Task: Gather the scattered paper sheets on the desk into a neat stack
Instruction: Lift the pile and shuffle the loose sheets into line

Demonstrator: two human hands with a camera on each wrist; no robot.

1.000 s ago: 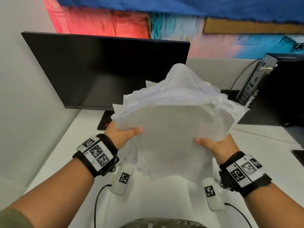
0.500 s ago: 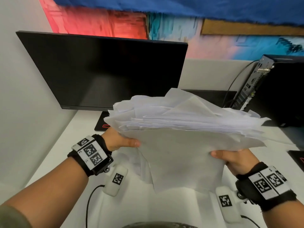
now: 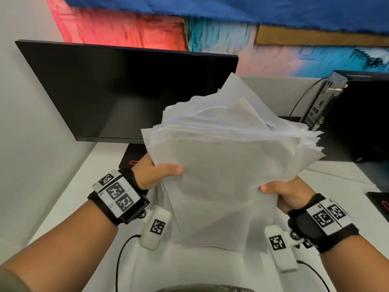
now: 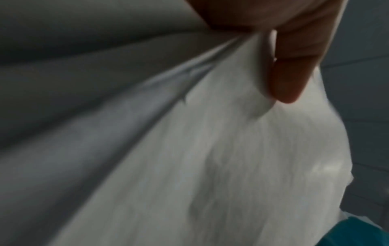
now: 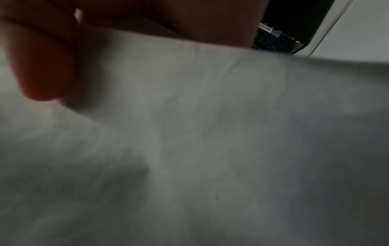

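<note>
A thick, uneven bundle of white paper sheets (image 3: pixel 221 165) is held up in the air above the white desk (image 3: pixel 63 199), its far edges fanned out and pointing away from me. My left hand (image 3: pixel 155 171) grips the bundle's left side with the thumb lying across the top sheet. My right hand (image 3: pixel 282 192) grips the right side lower down, thumb on top. In the left wrist view the thumb presses the paper sheets (image 4: pixel 231 158). The right wrist view is filled by the paper sheets (image 5: pixel 210 133) under the thumb. The fingers behind the bundle are hidden.
A black monitor (image 3: pixel 126 91) stands at the back left on its base (image 3: pixel 131 155). A black computer tower (image 3: pixel 357 116) with cables stands at the back right. A dark flat object (image 3: pixel 379 201) lies at the desk's right edge. A grey wall borders the left.
The bundle has tipped back up from lying nearly flat, its far edge now raised. My right hand has moved up and left, closer in; my left hand has risen slightly.
</note>
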